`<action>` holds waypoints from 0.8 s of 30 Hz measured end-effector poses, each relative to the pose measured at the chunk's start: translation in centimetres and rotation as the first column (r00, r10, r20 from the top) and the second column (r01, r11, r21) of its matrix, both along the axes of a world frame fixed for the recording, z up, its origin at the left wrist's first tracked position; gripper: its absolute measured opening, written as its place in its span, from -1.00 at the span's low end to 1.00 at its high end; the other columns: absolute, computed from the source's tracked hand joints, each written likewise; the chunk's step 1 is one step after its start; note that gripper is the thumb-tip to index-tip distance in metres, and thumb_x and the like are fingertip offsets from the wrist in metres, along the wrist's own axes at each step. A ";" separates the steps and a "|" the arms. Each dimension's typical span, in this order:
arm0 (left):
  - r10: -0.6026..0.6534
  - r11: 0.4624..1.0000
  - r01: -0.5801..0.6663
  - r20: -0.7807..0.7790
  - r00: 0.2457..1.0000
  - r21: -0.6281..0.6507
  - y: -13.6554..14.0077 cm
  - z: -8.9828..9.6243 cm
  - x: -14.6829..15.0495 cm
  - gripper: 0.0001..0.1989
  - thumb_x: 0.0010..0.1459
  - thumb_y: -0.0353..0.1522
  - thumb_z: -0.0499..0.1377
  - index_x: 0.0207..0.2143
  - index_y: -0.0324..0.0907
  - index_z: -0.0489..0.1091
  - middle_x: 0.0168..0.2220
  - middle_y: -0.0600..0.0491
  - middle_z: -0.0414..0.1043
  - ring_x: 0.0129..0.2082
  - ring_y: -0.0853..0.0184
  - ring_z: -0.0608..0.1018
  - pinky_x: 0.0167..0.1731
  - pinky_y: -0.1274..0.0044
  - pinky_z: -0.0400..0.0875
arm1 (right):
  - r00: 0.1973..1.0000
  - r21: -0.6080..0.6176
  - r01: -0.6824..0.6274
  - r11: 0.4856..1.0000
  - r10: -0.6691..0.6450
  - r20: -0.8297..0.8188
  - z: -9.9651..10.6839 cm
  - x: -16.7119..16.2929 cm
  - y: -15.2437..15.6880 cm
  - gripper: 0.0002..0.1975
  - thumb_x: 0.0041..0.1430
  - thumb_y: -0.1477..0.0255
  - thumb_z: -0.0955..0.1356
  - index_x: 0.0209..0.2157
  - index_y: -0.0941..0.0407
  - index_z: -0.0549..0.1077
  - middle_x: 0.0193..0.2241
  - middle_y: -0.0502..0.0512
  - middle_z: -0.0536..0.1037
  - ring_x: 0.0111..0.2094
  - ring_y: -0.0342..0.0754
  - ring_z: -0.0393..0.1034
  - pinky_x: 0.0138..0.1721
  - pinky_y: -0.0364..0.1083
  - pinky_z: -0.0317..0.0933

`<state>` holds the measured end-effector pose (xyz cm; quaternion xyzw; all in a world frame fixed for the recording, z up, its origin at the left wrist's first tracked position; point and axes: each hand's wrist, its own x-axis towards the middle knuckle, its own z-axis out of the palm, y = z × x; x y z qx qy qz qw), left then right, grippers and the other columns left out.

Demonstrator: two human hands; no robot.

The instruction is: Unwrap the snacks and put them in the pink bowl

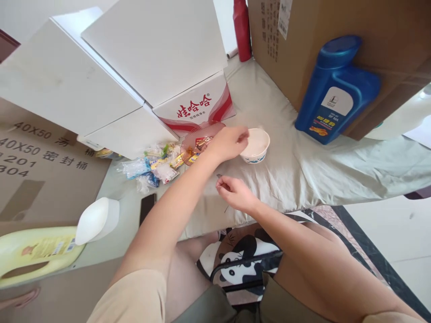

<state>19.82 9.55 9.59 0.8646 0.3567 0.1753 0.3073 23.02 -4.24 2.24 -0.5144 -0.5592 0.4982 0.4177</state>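
My left hand (233, 142) reaches across to the left rim of a white paper bowl (255, 157) with a blue pattern low on its side. Its fingers are curled and slightly blurred, and whatever they hold, if anything, is hidden. Nearer to me, my right hand (235, 193) is closed in a pinch, with bits of a thin dark strand (226, 209) showing beside its fingers. Partly behind my left forearm stands a clear pinkish plastic bowl (188, 140) with small wrapped packets in it.
Several wrapped snacks (158, 163) and a dark phone (147, 208) lie to the left. White boxes (158, 49) stand behind. On the right are a blue oil bottle (336, 94) and a big cardboard box (299, 27). A yellow jug (40, 251) lies at far left.
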 end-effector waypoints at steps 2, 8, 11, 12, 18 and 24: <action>0.106 0.982 -0.104 -0.004 0.994 0.161 -0.2 0.2 -5.1 -0.98 0.03 -0.43 0.21 -0.42 -0.16 0.45 -0.47 0.05 0.41 -0.37 0.24 0.46 -0.26 0.48 0.29 | 1.000 -0.027 -0.007 1.000 0.007 -0.011 -0.1 -0.2 0.0 -0.94 0.11 0.43 0.25 -0.42 0.08 0.33 -0.57 -0.07 0.39 -0.52 -0.15 0.23 -0.42 -0.15 0.06; 0.597 0.752 -0.417 -0.260 0.759 0.510 1.8 -2.2 -21.8 -0.48 0.09 -0.28 0.18 0.09 -0.30 0.30 0.16 -0.28 0.30 0.20 0.00 0.32 0.20 0.28 0.18 | 0.999 -0.054 -0.050 0.997 0.049 -0.013 -1.0 -1.6 -0.5 -0.91 0.13 0.38 0.25 -0.42 0.07 0.34 -0.55 -0.06 0.41 -0.51 -0.13 0.28 -0.42 -0.14 0.10; 0.536 0.841 -0.374 -0.515 0.669 0.390 2.2 -3.9 -26.1 -0.25 0.06 -0.16 0.23 0.22 -0.37 0.18 0.26 -0.34 0.23 0.26 -0.06 0.29 0.23 0.24 0.16 | 0.998 -0.054 -0.056 0.997 0.056 -0.012 -1.5 -2.2 -0.5 -0.90 0.11 0.36 0.26 -0.41 0.07 0.34 -0.54 -0.06 0.42 -0.50 -0.13 0.30 -0.43 -0.13 0.11; 0.500 0.865 -0.348 -0.573 0.649 0.361 2.0 -4.3 -26.7 -0.22 0.06 -0.14 0.23 0.25 -0.35 0.16 0.29 -0.33 0.20 0.28 -0.06 0.27 0.24 0.22 0.14 | 0.998 -0.054 -0.058 0.997 0.058 -0.008 -1.6 -2.4 -0.4 -0.90 0.11 0.36 0.26 -0.41 0.07 0.34 -0.54 -0.06 0.42 -0.50 -0.12 0.31 -0.43 -0.13 0.12; 0.480 0.869 -0.218 -0.648 0.591 0.445 0.5 -5.5 -26.6 -0.34 0.15 -0.31 0.10 0.30 -0.31 0.14 0.36 -0.27 0.11 0.35 0.00 0.20 0.31 0.17 -0.01 | 0.998 -0.077 -0.046 0.996 0.049 0.045 -2.0 -2.5 0.0 -0.89 0.10 0.35 0.26 -0.43 0.07 0.35 -0.57 -0.07 0.41 -0.51 -0.11 0.31 -0.44 -0.11 0.13; 0.564 0.798 -0.304 -0.465 0.683 0.521 -1.6 -4.7 -27.3 -0.41 0.17 -0.35 0.04 0.24 -0.38 0.24 0.19 -0.30 0.36 0.19 -0.05 0.41 0.17 0.18 0.27 | 0.996 -0.082 -0.051 0.995 0.057 0.071 -2.5 -1.8 -0.2 -0.87 0.12 0.32 0.26 -0.41 0.07 0.34 -0.55 -0.06 0.40 -0.49 -0.10 0.33 -0.41 -0.10 0.17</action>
